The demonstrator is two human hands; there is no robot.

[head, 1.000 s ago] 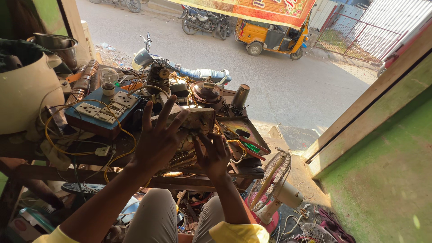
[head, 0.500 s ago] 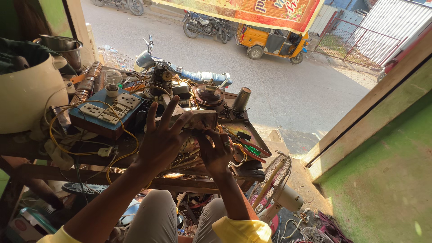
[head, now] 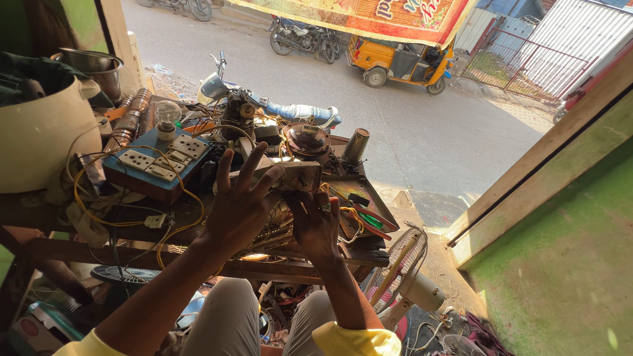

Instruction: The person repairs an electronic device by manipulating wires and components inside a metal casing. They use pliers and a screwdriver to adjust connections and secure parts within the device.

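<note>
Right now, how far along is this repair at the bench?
Midway, it seems. Done: a motor part sits stripped on the bench. In hand: the left hand and right hand both press on a pale metal piece, fingers spread. What they do to it is hidden. Left: pliers and loose wires lie about, nothing reassembled.

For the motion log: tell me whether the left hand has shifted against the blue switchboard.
No. The left hand stays just right of the blue switchboard, fingers spread as before.
</note>
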